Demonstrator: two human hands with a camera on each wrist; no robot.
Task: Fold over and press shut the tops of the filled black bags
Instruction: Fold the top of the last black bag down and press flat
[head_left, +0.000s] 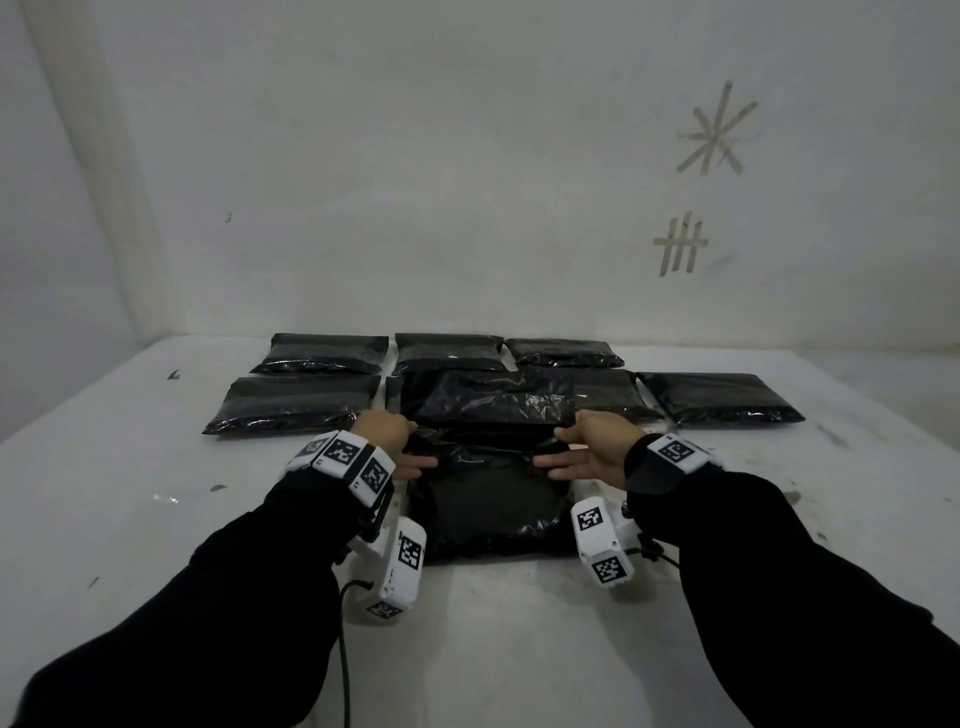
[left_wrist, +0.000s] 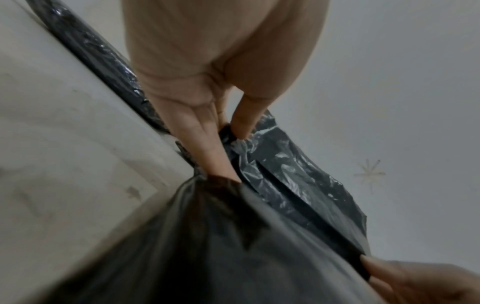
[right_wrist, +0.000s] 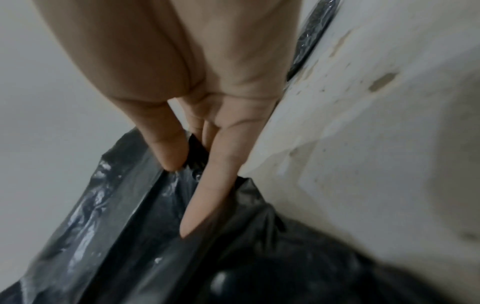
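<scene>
A filled black bag (head_left: 488, 514) lies on the white table in front of me, its loose top flap (head_left: 491, 397) raised and leaning away. My left hand (head_left: 400, 441) pinches the flap's left edge between thumb and fingers; in the left wrist view the left hand (left_wrist: 228, 131) pinches the crinkled plastic flap (left_wrist: 293, 170). My right hand (head_left: 576, 441) pinches the right edge; in the right wrist view the right hand (right_wrist: 192, 158) pinches the flap (right_wrist: 109, 205) just above the bag's bulging body (right_wrist: 298, 267).
Several closed black bags lie in two rows behind, such as one at far left (head_left: 293, 402) and one at far right (head_left: 722, 397). The white table (head_left: 493, 649) meets a white wall with tape marks (head_left: 714, 132).
</scene>
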